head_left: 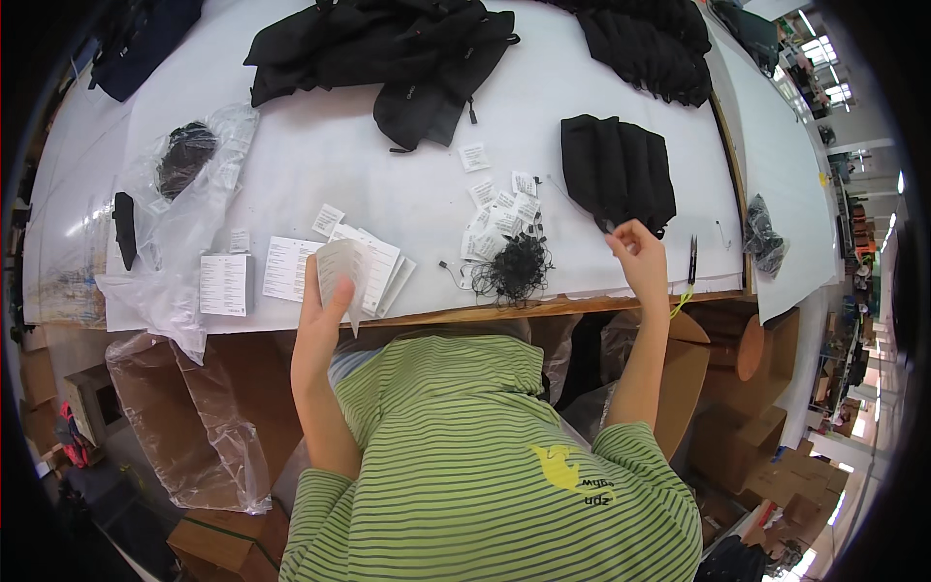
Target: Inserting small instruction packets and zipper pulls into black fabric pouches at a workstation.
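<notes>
My left hand is closed around a thin white printed leaflet, held upright over the table's near edge. Beside it lie fanned stacks of printed leaflets. My right hand has thumb and forefinger pinched together at the lower edge of a folded black cloth item. Whatever is between those fingertips is too small to make out. Between my hands are a tangled heap of black cords and a scatter of small white printed packets.
Black cloth items with zips are piled at the far side, with another pile at far right. Black-handled snips lie right of my hand. Clear plastic bags cover the left. Cardboard boxes stand below the table edge.
</notes>
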Demonstrator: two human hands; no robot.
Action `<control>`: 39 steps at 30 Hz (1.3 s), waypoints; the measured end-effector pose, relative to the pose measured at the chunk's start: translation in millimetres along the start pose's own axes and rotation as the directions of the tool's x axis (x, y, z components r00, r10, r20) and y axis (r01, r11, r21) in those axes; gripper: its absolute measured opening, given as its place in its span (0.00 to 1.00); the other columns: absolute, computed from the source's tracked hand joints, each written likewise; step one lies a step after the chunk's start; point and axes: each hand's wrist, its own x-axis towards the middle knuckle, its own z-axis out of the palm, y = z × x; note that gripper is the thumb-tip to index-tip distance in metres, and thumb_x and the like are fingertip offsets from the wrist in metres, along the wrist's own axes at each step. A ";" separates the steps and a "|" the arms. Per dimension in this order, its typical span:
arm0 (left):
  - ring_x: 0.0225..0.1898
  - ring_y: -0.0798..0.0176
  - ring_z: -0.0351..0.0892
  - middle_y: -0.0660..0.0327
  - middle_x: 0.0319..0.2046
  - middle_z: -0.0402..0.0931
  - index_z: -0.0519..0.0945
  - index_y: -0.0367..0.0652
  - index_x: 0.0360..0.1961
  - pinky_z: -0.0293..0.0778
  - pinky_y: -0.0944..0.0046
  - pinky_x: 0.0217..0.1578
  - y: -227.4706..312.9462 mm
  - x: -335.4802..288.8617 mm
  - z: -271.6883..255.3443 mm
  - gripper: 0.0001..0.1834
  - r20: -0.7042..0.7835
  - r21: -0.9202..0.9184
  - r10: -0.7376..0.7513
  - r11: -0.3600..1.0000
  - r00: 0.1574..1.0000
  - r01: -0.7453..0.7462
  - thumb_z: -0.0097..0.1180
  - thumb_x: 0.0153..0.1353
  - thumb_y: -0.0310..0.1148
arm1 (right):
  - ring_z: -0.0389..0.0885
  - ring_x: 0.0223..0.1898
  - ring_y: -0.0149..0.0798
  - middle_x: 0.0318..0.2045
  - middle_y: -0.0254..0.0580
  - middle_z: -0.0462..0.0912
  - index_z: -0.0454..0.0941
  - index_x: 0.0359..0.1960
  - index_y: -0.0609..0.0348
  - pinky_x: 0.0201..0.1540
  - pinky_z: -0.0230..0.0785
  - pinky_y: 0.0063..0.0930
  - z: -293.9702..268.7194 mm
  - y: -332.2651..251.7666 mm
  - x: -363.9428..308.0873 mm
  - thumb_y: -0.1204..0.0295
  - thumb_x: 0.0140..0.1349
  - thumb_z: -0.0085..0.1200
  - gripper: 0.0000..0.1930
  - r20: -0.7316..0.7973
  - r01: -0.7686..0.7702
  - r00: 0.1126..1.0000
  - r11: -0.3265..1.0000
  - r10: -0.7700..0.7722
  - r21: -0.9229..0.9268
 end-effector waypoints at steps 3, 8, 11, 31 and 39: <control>0.48 0.65 0.69 0.57 0.48 0.67 0.60 0.36 0.62 0.65 0.66 0.51 1.1 0.1 -4.2 0.38 0.195 0.021 -0.033 0.999 0.980 0.030 0.62 0.56 0.44 | 0.78 0.29 0.41 0.25 0.40 0.80 0.78 0.30 0.57 0.33 0.68 0.33 -10.7 13.6 -16.1 0.69 0.51 0.61 0.08 0.012 -0.186 0.978 0.903 0.206 -0.388; 0.46 0.67 0.69 0.60 0.42 0.70 0.62 0.36 0.60 0.65 0.66 0.49 13.4 -2.5 8.4 0.38 0.138 0.107 -0.062 0.993 0.989 0.047 0.65 0.53 0.41 | 0.80 0.32 0.46 0.27 0.41 0.81 0.79 0.31 0.54 0.35 0.70 0.38 7.1 16.7 -11.9 0.66 0.51 0.61 0.09 -0.150 -0.044 0.988 0.909 -0.021 -0.415; 0.46 0.67 0.69 0.60 0.43 0.71 0.63 0.36 0.59 0.66 0.66 0.49 3.7 0.0 10.3 0.36 0.158 0.087 -0.087 0.993 0.984 0.074 0.64 0.54 0.40 | 0.81 0.32 0.48 0.27 0.42 0.82 0.78 0.32 0.53 0.35 0.71 0.39 37.8 -7.9 7.3 0.65 0.52 0.61 0.09 -0.115 -0.063 0.993 0.934 0.024 -0.351; 0.32 0.58 0.72 0.56 0.31 0.72 0.77 0.33 0.37 0.68 0.64 0.33 12.3 -15.9 82.1 0.09 0.309 0.383 0.388 0.785 0.868 -0.487 0.59 0.55 0.26 | 0.58 0.21 0.17 0.18 0.23 0.64 0.74 0.31 0.60 0.24 0.51 0.14 78.0 -124.5 -39.8 0.75 0.61 0.53 0.02 0.184 -0.086 0.977 0.583 -0.112 0.808; 0.23 0.67 0.64 0.61 0.21 0.66 0.76 0.32 0.30 0.62 0.69 0.25 16.6 -23.9 86.2 0.07 0.189 0.400 0.442 0.781 0.877 -0.480 0.62 0.52 0.22 | 0.49 0.17 0.19 0.14 0.22 0.53 0.77 0.31 0.60 0.21 0.44 0.17 74.1 -146.7 -56.9 0.73 0.55 0.59 0.05 0.216 0.040 0.954 0.805 -0.206 0.591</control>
